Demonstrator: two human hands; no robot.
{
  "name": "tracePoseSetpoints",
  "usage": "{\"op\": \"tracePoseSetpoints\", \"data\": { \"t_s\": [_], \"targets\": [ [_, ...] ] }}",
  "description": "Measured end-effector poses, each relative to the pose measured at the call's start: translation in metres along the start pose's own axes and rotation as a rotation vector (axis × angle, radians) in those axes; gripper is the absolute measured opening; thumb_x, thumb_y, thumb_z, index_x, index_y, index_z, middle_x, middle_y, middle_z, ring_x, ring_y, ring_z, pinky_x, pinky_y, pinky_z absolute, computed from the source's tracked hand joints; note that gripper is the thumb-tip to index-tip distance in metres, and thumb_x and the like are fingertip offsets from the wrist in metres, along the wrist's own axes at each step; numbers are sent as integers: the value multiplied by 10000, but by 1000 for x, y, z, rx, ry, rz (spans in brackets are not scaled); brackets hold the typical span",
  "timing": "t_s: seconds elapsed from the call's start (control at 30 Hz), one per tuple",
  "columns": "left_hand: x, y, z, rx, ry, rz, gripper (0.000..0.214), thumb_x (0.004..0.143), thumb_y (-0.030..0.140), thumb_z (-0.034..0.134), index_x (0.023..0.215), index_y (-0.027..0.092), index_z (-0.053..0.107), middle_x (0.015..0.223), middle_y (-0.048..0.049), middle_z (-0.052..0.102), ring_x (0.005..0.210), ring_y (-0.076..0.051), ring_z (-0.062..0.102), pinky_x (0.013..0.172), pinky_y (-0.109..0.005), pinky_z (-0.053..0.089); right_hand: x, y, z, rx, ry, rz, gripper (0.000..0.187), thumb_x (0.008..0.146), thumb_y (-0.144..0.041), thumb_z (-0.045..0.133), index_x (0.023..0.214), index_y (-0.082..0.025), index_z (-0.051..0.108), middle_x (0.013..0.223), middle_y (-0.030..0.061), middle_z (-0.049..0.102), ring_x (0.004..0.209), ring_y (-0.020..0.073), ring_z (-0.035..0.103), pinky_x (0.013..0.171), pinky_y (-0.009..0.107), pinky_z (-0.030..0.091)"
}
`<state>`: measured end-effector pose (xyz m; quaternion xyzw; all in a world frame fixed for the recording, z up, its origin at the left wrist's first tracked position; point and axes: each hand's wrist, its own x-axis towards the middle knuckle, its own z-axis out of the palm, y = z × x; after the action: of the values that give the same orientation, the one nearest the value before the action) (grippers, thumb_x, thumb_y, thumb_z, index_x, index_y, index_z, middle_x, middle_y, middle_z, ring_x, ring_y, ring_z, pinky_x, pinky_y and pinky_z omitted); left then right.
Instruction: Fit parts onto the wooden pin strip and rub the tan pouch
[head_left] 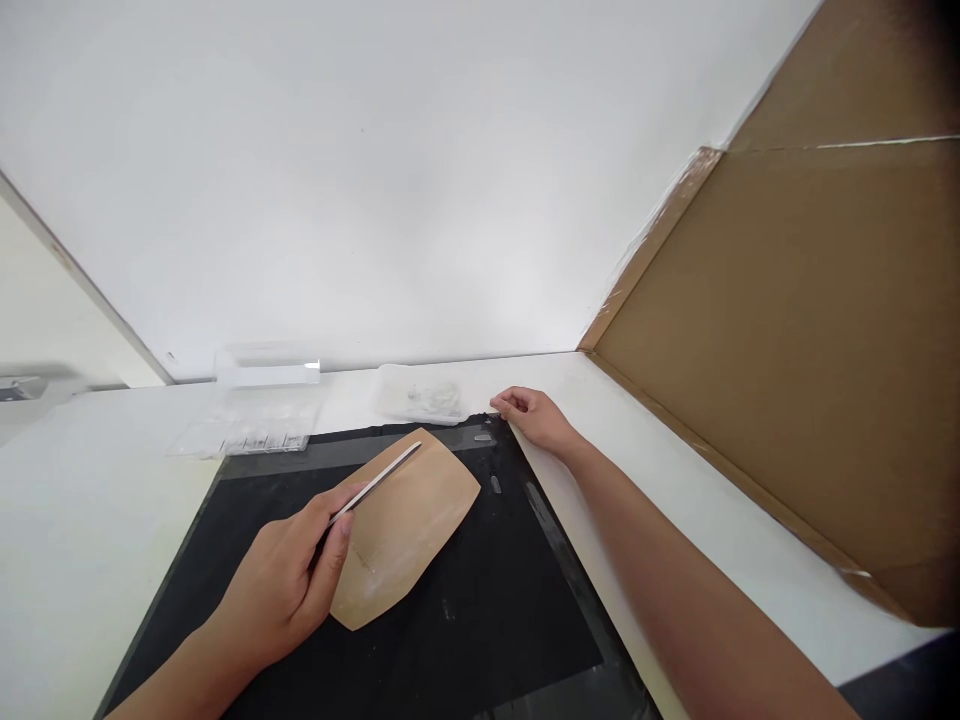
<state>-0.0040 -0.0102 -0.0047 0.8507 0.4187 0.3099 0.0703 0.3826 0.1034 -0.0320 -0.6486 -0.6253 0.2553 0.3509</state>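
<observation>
My left hand [281,580] is closed around a slim, flat, straight tool [384,478] with a pale edge and a dark underside; its exact kind cannot be made out. The tool slants up and to the right over a tan, smooth sheet [409,530] with curved sides, which lies on a black mat [495,590]. At the mat's far right corner my right hand [534,416] has its fingers pinched together. What is between those fingertips, if anything, is too small to tell. Two small clear pieces [496,485] lie on the mat near that corner.
A clear plastic case [262,410] with its lid raised stands behind the mat on the left. Beside it lies a clear bag or tray [431,400] of small transparent pieces. A large cardboard panel [787,350] borders the white table [67,520] on the right, and a white wall [360,180] rises behind.
</observation>
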Motion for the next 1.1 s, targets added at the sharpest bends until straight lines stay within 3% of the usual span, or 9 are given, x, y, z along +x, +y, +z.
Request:
{"op": "tracePoseSetpoints", "data": {
  "t_s": [0.23,0.37,0.5,0.63,0.77,0.9,1.1],
  "targets": [
    [-1,-1,1,-9,-12,4,365,1085,318,398,1398,218,556,1138,-74,782,822,-181,777,674,-223,563,-8,-3,-7,222,108,11,554,825,-779,623,789,-226,620,828,33,649,816,199,570,796,320,469],
    [1,0,1,-26,-9,16,354,1087,300,403,1400,222,548,1154,-63,779,809,-168,772,660,-216,554,-16,-13,-16,394,60,0,622,813,-858,575,743,-243,512,766,17,561,748,183,533,770,334,485],
    [2,0,1,-29,-19,21,353,1091,298,400,1410,229,534,1146,-50,780,834,-163,775,658,-209,547,-26,-30,-21,525,2,-26,686,806,-938,442,726,-260,376,687,-22,392,637,158,403,662,330,475],
    [1,0,1,-20,-8,30,350,1094,301,395,1406,231,537,1131,-46,781,787,-149,764,640,-205,536,-33,-42,-20,827,-141,-77,712,798,-927,461,676,-249,283,665,-52,240,581,140,234,595,303,410],
    [0,-1,2,-23,-14,18,354,1095,306,393,1411,225,533,1113,-45,784,767,-149,762,631,-207,538,-36,-43,-17,1128,-331,-117,658,816,-832,592,669,-234,362,643,-70,199,571,133,128,579,282,332],
    [1,-1,2,-26,-19,14,361,1093,312,391,1415,229,532,1101,-39,787,776,-153,767,630,-205,544,-37,-43,-15,1159,-432,-159,678,819,-855,546,641,-226,364,597,-72,223,554,132,115,585,298,293],
    [0,-2,3,-36,-17,7,363,1088,321,408,1416,227,532,1118,-44,788,834,-169,782,635,-200,551,-43,-48,-12,1037,-518,-245,760,766,-952,432,593,-225,298,505,-64,253,507,123,183,553,312,221]
  ]
}}
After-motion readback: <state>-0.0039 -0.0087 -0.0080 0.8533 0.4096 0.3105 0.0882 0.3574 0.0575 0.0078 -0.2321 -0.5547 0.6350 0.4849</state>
